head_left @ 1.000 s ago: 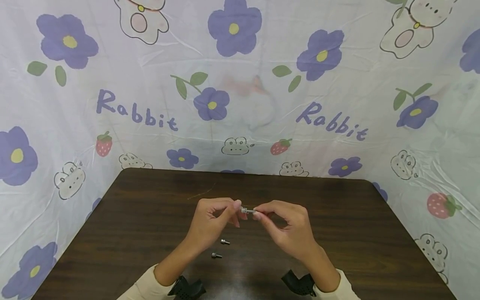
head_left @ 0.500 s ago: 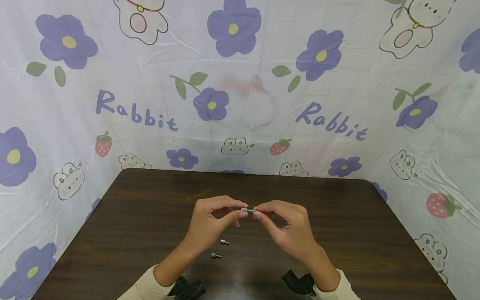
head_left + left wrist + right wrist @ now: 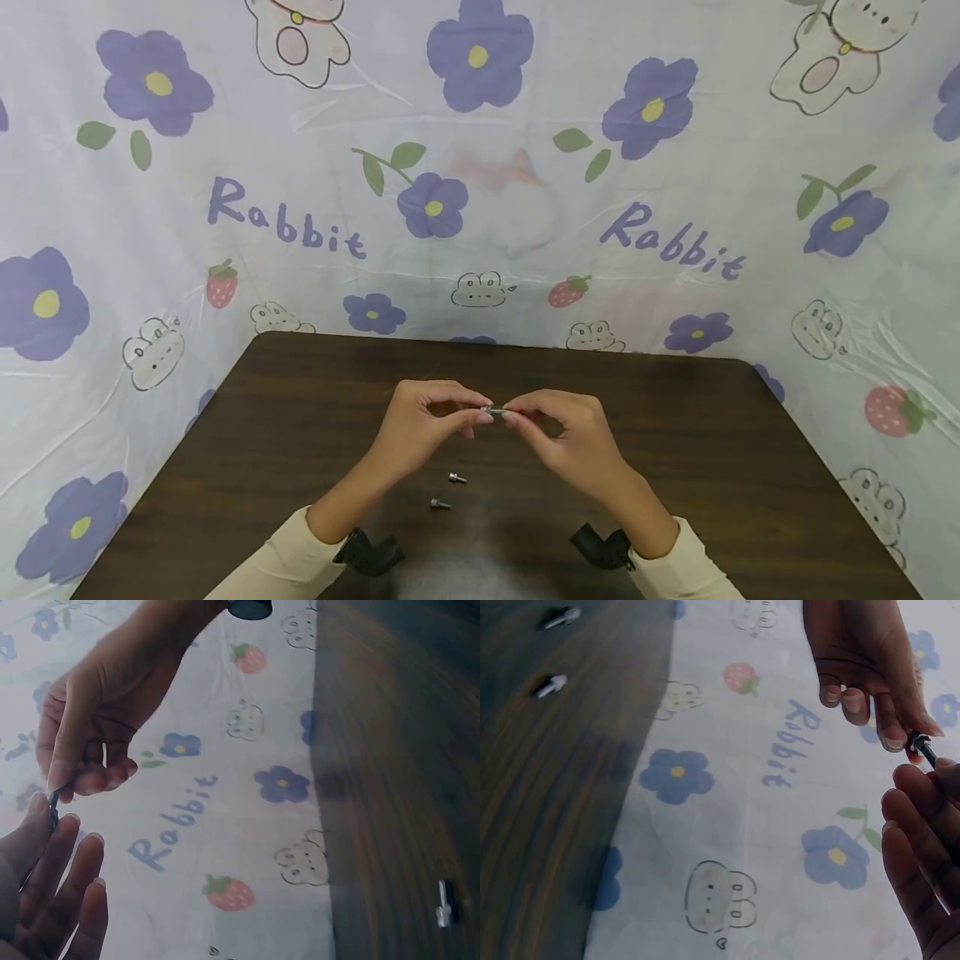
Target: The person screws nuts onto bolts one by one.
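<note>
A small metal cap screw (image 3: 493, 410) is held level between my two hands above the middle of the table. My left hand (image 3: 416, 425) pinches its thicker head end between thumb and index finger. From the other side, my right hand (image 3: 573, 429) pinches the thin shank end with its thumb and index finger. In the right wrist view, the head of the screw (image 3: 921, 742) shows at the left fingertips. Fingertips cover part of it in the left wrist view. Whether a nut or washer sits on the shank, I cannot tell.
Two similar cap screws lie on the dark wooden table (image 3: 675, 467), nearer my body: one (image 3: 457, 478) slightly farther off, another (image 3: 441, 504) closer. A white cloth (image 3: 480, 242) with purple flowers hangs behind the table. Black wrist mounts (image 3: 371, 554) sit at both cuffs.
One second ago the left fingers were parted and the screw's head was exposed; the left thumb and index finger have since closed on it. The head view has shifted slightly.
</note>
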The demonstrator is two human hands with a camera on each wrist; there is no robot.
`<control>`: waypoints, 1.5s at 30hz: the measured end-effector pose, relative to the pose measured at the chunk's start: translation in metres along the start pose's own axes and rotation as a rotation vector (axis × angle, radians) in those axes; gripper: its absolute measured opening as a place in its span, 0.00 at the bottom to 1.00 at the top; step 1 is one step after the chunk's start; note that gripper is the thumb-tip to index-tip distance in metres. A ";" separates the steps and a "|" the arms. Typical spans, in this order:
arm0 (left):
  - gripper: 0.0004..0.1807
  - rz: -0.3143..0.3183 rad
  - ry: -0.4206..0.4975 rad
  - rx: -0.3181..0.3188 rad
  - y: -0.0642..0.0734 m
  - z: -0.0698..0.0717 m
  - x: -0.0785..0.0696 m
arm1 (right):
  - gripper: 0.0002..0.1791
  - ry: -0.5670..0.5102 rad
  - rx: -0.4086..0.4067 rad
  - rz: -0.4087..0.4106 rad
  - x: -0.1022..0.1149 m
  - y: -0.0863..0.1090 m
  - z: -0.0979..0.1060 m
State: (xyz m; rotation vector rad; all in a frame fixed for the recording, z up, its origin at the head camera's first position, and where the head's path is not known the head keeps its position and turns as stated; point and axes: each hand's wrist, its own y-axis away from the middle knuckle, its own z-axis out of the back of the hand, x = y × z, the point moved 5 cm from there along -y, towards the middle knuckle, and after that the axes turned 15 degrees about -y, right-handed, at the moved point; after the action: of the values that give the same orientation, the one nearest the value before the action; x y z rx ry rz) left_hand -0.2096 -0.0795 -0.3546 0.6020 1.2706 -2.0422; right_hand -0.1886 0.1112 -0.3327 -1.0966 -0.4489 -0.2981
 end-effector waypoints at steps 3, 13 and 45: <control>0.05 0.041 -0.030 0.035 -0.001 -0.002 0.009 | 0.03 0.012 0.043 -0.028 -0.008 0.003 -0.002; 0.06 0.059 -0.090 0.198 0.000 -0.016 0.044 | 0.01 0.159 0.173 -0.132 -0.031 0.014 -0.009; 0.05 0.147 -0.385 0.672 0.008 -0.059 0.127 | 0.03 0.307 0.495 -0.447 -0.102 0.050 -0.051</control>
State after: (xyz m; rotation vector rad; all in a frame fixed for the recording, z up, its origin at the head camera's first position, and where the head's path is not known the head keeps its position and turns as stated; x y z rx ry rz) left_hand -0.2883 -0.0645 -0.4703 0.5305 0.2947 -2.3013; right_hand -0.2454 0.0880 -0.4416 -0.4468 -0.4574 -0.6970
